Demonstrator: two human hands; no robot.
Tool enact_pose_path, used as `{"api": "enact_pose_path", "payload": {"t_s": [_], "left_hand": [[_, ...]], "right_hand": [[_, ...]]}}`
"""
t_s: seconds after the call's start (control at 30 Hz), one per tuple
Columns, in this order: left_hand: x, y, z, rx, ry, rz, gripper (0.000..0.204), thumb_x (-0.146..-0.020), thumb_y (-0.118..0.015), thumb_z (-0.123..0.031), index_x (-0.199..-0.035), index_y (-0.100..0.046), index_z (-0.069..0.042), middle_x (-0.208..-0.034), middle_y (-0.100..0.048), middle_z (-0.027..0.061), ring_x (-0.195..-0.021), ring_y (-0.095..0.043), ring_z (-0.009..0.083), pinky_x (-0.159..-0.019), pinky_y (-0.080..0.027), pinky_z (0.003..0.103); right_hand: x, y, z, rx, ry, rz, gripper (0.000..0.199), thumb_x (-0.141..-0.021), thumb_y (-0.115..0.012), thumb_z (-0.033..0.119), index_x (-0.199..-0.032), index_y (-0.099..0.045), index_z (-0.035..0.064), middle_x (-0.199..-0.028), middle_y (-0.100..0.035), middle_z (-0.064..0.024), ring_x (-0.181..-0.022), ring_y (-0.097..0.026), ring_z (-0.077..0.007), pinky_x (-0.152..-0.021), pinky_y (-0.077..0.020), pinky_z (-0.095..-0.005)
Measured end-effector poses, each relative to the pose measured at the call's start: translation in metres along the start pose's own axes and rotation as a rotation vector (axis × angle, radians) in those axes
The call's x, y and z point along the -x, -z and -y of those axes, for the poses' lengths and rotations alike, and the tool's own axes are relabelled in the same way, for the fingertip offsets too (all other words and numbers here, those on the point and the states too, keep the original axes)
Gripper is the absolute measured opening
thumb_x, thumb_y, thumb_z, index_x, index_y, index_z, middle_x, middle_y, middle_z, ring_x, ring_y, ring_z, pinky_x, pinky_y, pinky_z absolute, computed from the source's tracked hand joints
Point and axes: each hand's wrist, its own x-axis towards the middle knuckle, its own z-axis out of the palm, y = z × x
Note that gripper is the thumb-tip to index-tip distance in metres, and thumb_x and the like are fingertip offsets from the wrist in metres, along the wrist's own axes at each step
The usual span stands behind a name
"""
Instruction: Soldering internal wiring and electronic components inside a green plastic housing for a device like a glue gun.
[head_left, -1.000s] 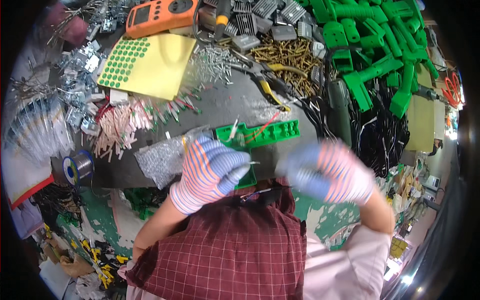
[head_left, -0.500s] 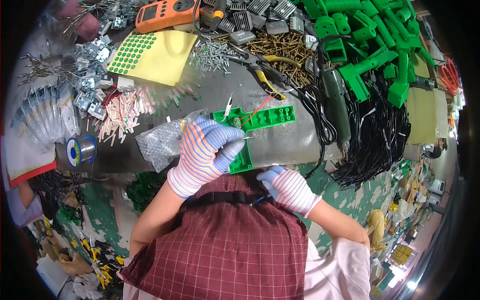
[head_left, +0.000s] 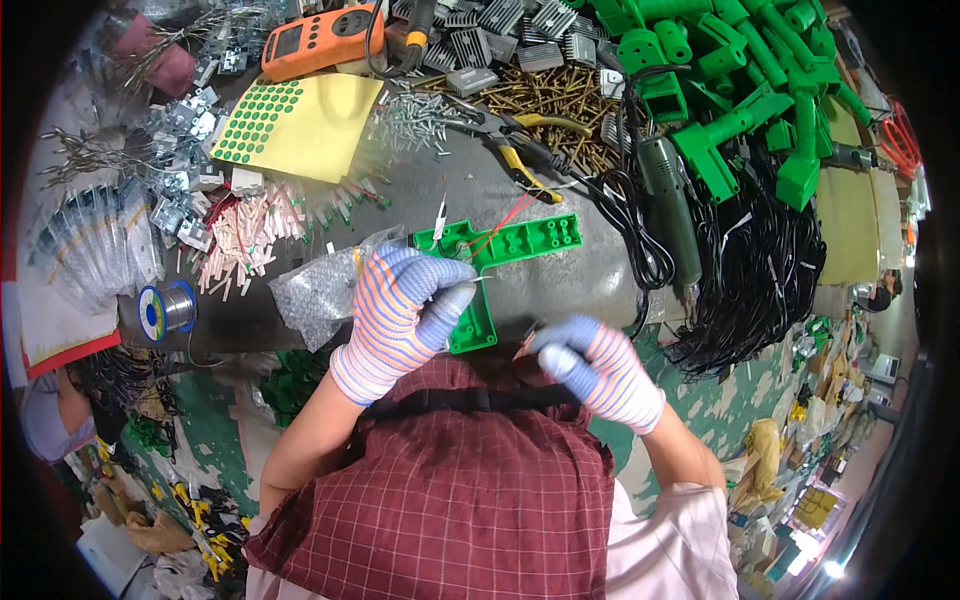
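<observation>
The left hand (head_left: 400, 312) pinches a white wire (head_left: 485, 278) between closed fingers (head_left: 432, 280) by the green housing (head_left: 525, 240); the right hand (head_left: 605, 375) half-curls (any hold cannot be told) near the bench (head_left: 595, 285).

Left head-worn fisheye, looking steeply down, apron (head_left: 450, 500) at 6 o'clock, bench (head_left: 575, 285) toward 12 o'clock, left hand (head_left: 393, 322) and right hand (head_left: 606, 373) close below

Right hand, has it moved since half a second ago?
Yes. Judged against the grey-green handheld tool, which lies to its right, the right hand has shifted rightward, a little closer to that tool.
</observation>
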Motion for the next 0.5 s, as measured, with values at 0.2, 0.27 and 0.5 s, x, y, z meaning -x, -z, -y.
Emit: {"api": "enact_pose_path", "payload": {"t_s": [0.2, 0.27, 0.5], "left_hand": [[0.001, -0.004, -0.010, 0.032, 0.124, 0.020, 0.012, -0.086, -0.071, -0.011, -0.095, -0.065, -0.005, -0.080, -0.069, 0.0077, -0.072, -0.065, 0.0222, -0.067, -0.051, 0.035], [0.003, -0.005, -0.015, 0.200, 0.278, -0.007, 0.014, -0.082, -0.072, -0.009, -0.095, -0.066, -0.007, -0.082, -0.068, 0.0102, -0.071, -0.064, 0.0285, -0.065, -0.050, 0.039], [0.003, -0.005, -0.016, 0.099, 0.245, 0.039, 0.014, -0.082, -0.073, -0.011, -0.094, -0.066, -0.009, -0.085, -0.068, 0.0083, -0.076, -0.064, 0.0283, -0.070, -0.049, 0.040]], "right_hand": [[-0.033, -0.013, 0.023, -0.544, -0.123, -0.128, 0.022, -0.098, -0.061, 0.017, -0.113, -0.058, 0.0004, -0.088, -0.066, -0.0050, -0.077, -0.062, -0.0094, -0.070, -0.0509, -0.0248], [-0.039, -0.023, 0.019, -0.628, -0.035, -0.273, 0.022, -0.098, -0.062, 0.016, -0.112, -0.057, 0.0004, -0.088, -0.067, -0.0052, -0.078, -0.063, -0.0105, -0.072, -0.0517, -0.0262], [-0.035, -0.006, 0.018, -0.640, -0.028, -0.431, 0.013, -0.098, -0.058, 0.012, -0.107, -0.054, 0.0033, -0.080, -0.064, -0.0052, -0.067, -0.059, -0.0098, -0.062, -0.0486, -0.0247]]}}
